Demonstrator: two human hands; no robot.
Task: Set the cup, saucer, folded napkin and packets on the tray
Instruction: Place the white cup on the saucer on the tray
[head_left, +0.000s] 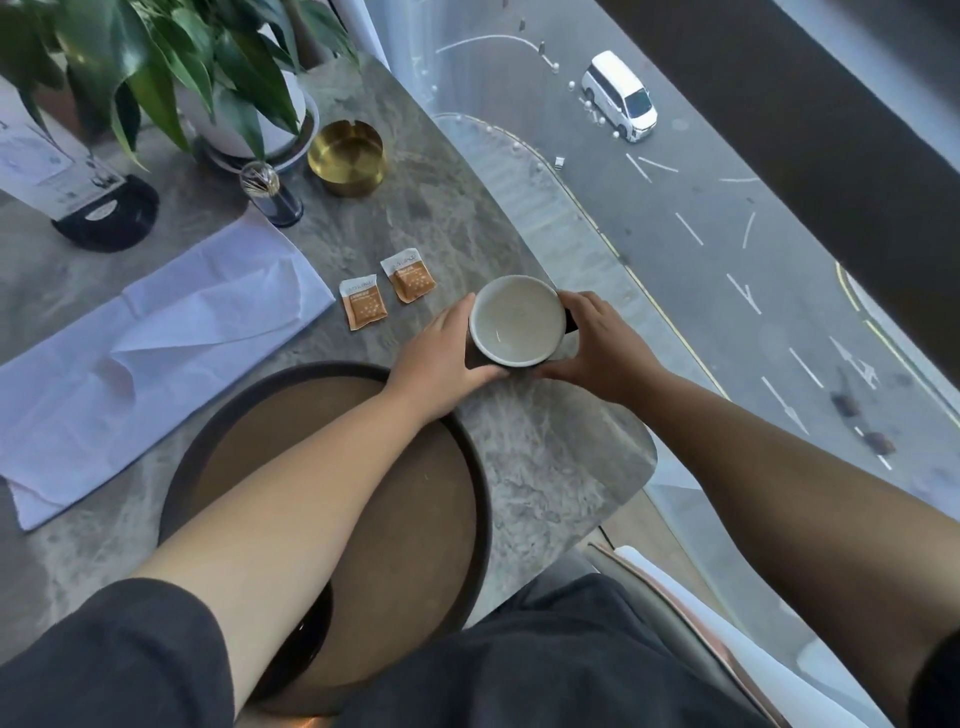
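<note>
A dark cup with a white inside (517, 319) stands on the marble table just beyond the round brown tray (363, 514). My left hand (441, 353) wraps its left side and my right hand (597, 343) its right side, by the handle. Both hands grip the cup; a saucer beneath it is not visible. Two orange packets (363, 304) (409, 276) lie on the table left of the cup. A white napkin (156, 343) lies spread out and creased at the left. My left forearm crosses over the tray.
A brass ashtray (347, 156), a toothpick holder (270, 195), a potted plant (208, 78) and a card stand (98, 208) occupy the far side of the table. The table's curved edge (623, 415) meets a window on the right, with a street far below.
</note>
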